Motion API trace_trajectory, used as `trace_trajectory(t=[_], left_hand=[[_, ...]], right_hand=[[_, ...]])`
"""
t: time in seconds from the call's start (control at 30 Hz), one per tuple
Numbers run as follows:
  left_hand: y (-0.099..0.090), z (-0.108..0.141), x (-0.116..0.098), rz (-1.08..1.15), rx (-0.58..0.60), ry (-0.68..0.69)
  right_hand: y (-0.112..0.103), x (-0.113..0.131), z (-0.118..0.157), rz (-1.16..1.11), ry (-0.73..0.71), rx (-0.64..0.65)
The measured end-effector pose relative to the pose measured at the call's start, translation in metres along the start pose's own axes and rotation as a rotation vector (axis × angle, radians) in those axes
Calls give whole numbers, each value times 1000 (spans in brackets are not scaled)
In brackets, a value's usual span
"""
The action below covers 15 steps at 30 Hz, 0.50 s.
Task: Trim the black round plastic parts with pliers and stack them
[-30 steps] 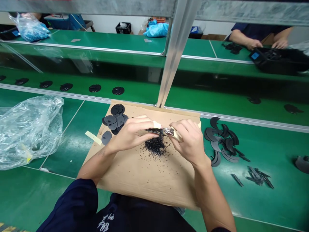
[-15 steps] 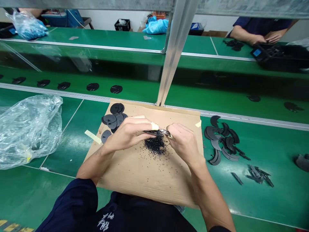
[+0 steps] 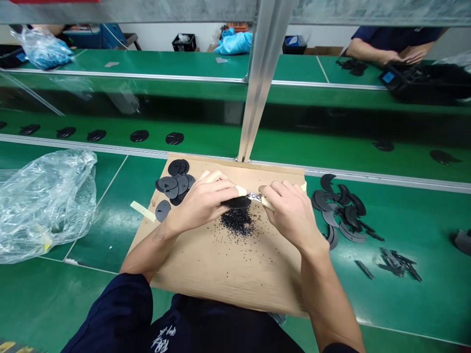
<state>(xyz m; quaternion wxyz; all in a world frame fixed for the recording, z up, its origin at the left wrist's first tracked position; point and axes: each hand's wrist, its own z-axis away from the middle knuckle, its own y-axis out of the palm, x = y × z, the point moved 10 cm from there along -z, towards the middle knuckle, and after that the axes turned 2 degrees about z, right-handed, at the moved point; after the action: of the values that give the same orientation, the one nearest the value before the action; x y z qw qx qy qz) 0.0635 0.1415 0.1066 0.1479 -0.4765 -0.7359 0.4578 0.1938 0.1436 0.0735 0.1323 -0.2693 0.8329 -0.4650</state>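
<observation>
Left hand [image 3: 204, 201] pinched a black disc [image 3: 237, 202]; right hand [image 3: 292, 213] gripped a small blade [image 3: 257, 198] against it. Black shavings [image 3: 237, 221] lay mid cardboard sheet [image 3: 221, 264], below both hands.

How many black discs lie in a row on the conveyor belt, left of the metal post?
5 fully visible, from left to right on the conveyor belt. A sixth may sit cut off at the left edge.
</observation>
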Motion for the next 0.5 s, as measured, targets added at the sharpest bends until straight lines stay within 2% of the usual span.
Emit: trace_trajectory(t=[0.17, 0.23, 0.33, 0.43, 0.5], left_hand=[[-13, -1, 13, 342, -168, -69], [-13, 0, 19, 465, -219, -122], [-7, 1, 15, 408, -201, -106], [1, 1, 0, 93, -116, -26], [7, 2, -3, -82, -64, -9]], right_hand=[[-11, -15, 0, -525, 79, -33], [-15, -12, -3, -637, 81, -79], [-26, 4, -5, -484, 0, -198], [-34, 26, -3, -165, -101, -278], [-36, 32, -2, -178, -132, -267]])
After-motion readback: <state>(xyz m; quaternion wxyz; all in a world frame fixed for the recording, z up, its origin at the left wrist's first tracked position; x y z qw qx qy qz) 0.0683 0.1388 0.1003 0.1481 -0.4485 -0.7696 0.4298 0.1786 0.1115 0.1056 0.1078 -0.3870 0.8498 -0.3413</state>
